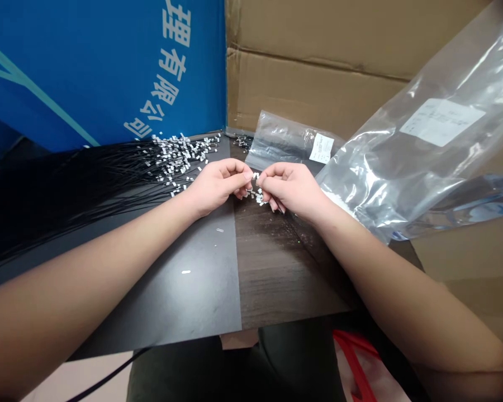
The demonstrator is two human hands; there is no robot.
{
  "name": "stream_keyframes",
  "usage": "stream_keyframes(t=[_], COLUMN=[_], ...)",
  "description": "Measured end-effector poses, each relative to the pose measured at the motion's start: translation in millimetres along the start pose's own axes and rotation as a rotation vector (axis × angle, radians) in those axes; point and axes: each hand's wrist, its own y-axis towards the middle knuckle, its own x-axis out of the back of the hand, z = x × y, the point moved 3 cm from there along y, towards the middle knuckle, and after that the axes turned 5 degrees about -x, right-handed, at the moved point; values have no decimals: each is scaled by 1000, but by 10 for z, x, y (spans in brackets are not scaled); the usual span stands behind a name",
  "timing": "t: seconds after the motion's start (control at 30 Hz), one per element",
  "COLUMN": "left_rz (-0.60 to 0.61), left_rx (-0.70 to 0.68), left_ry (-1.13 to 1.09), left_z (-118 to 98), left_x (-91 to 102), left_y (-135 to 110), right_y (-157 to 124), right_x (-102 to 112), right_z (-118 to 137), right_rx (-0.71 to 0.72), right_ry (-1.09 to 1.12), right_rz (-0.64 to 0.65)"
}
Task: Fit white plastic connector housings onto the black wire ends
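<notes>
Cardboard backdrop (314,72), dark wood tabletop (285,268), wire connectors (184,159)

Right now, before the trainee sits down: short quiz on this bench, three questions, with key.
1. True or false: the left hand and right hand meet at a small cluster of white connectors.
2. Where do the black wires lie? A) left of the hands B) right of the hands C) on the person's lap
3. Fill in: the large clear plastic bag carries a white ____.

Key: 1 true; 2 A; 3 label.
</notes>
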Motion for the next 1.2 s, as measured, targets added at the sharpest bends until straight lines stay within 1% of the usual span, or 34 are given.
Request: stream_keyframes(t=[0.23,0.6,0.87,1.2], left_rz=[-8,-12,-37,-22], left_rx=[34,40,32,43], left_ry=[39,25,-16,-28], left_z=[-33,-30,-19,-7], left_x=[-18,-16,-18,-10], left_y=[-12,-6,-3,6], right_y=[-2,13,0,14], right_x=[-19,-25,-53,-93], right_z=[-19,-45,-24,-69], right_rx=[5,29,8,3], right_ry=[2,20,79,121], right_rz=[21,20,35,83])
